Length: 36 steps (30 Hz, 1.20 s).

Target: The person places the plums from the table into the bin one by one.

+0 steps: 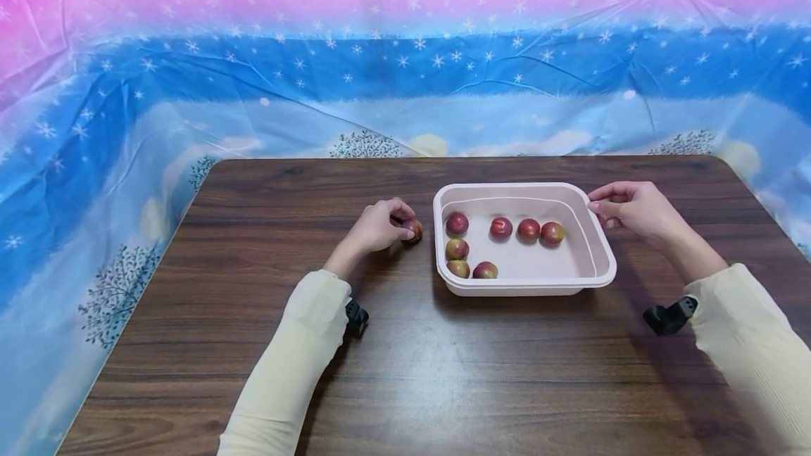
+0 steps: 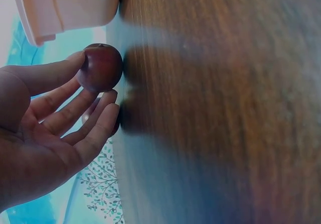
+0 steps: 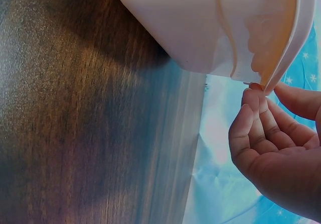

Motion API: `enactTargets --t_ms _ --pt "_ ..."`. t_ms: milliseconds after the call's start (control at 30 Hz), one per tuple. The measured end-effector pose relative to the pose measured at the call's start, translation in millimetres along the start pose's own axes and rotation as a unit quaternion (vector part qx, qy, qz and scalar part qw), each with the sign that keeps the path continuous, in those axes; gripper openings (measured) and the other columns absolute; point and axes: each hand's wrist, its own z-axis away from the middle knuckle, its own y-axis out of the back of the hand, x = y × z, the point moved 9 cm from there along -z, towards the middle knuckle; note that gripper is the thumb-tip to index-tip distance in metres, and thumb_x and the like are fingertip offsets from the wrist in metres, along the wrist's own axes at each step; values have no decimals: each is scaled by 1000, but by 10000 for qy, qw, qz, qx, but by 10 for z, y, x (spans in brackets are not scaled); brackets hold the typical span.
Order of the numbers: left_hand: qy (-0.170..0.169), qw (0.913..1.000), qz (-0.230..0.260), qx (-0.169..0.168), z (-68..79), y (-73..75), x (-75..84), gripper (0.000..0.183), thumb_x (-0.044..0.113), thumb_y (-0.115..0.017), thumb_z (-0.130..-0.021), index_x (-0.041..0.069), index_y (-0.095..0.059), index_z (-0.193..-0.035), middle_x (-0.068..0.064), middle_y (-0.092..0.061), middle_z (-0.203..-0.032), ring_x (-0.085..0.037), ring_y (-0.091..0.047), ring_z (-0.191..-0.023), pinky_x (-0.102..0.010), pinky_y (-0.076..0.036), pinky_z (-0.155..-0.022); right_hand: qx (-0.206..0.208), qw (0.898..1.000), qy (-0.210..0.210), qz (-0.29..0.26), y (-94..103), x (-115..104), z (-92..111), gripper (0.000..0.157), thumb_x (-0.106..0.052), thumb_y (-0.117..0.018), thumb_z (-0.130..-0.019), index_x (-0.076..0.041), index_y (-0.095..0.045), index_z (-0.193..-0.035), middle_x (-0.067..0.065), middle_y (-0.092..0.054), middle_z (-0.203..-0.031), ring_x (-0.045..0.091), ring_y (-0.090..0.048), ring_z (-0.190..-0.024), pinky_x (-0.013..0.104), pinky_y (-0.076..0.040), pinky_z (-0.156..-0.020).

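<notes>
My left hand (image 1: pixel 380 225) pinches a dark red plum (image 1: pixel 414 231) between thumb and fingers, low over the table just left of a pale pink plastic tub (image 1: pixel 526 288). In the left wrist view the thumb lies against this plum (image 2: pixel 102 66), and a second plum (image 2: pixel 117 125) shows behind the fingertips, mostly hidden by them. The right hand (image 1: pixel 640 210) pinches the rim at the tub's right side with thumb and fingers. Inside the tub are several red and yellow-green plums: some along the left wall, such as a greenish plum (image 1: pixel 457 249), and a row with a red plum (image 1: pixel 529 231) towards the back.
The dark wood-grain table (image 1: pixel 405 371) runs back to a hanging cloth (image 1: pixel 393 69) in pink and blue with snowflakes and trees. Black wrist cameras sit under both cream sleeves, one device (image 1: pixel 357 319) at the left and another (image 1: pixel 668 317) at the right.
</notes>
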Motion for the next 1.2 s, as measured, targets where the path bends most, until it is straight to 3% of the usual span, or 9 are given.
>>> enactTargets --t_ms 367,1000,1200 --pt "-28 10000 57 -16 28 16 -30 28 7 -69 -81 1 -61 -106 -12 -63 -106 -25 -58 -98 -34 -42 -88 72 10000 -41 -26 -1 8 -2 36 -10 -54 -92 15 -48 -117 -6 -61 -73 10 -52 -60 26 -49 -55" --pt "367 9980 511 94 121 206 -35 30 7 -67 -83 3 -58 -111 -11 -62 -106 -24 -58 -94 -30 -48 -70 -34 9999 -75 -74 -8 4 -13 38 -12 -54 -92 14 -47 -119 -6 -60 -74 10 -54 -63 25 -49 -57" --pt "349 9977 562 156 141 290 12 29 7 -67 -82 3 -59 -110 -11 -61 -106 -24 -58 -96 -35 -47 -79 -35 9999 -54 -100 -8 2 -15 38 -11 -55 -91 15 -46 -118 -6 -60 -73 10 -54 -63 26 -50 -58"
